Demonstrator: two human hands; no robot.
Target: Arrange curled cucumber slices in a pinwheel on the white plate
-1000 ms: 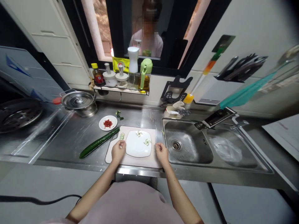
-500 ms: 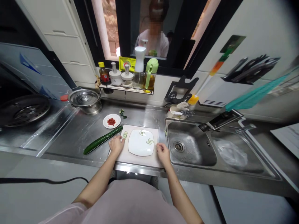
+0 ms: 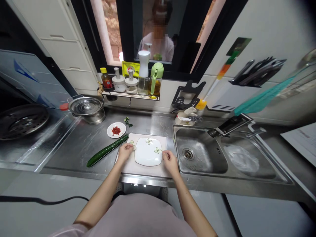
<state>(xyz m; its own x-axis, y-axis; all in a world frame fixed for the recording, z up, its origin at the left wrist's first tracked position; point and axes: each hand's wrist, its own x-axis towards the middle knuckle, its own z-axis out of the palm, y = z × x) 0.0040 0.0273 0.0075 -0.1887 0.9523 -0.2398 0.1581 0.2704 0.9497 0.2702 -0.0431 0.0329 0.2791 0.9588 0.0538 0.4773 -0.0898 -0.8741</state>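
Long dark-green cucumber [image 3: 106, 151] left of left hand [image 3: 125, 152]; round white plate [image 3: 110, 133] with red pieces [image 3: 116, 130] beyond; rectangular steel sink [image 3: 203, 159] right of right hand [image 3: 171, 161]. Hands apart: left pinching thin pale-green slice [image 3: 134, 148]; right's fingers bunched, contents cannot tell. Between hands, squarish white plate [image 3: 147, 157] on pale-pink board [image 3: 138, 170], bearing 2 green-edged pinwheels [image 3: 157, 150].

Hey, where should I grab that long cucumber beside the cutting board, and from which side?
Probably grip the long cucumber around its middle, from above, closing across its width. It lies flat on the counter, slender and rounded, so a central hold should balance it; its far end is right by the cutting board.
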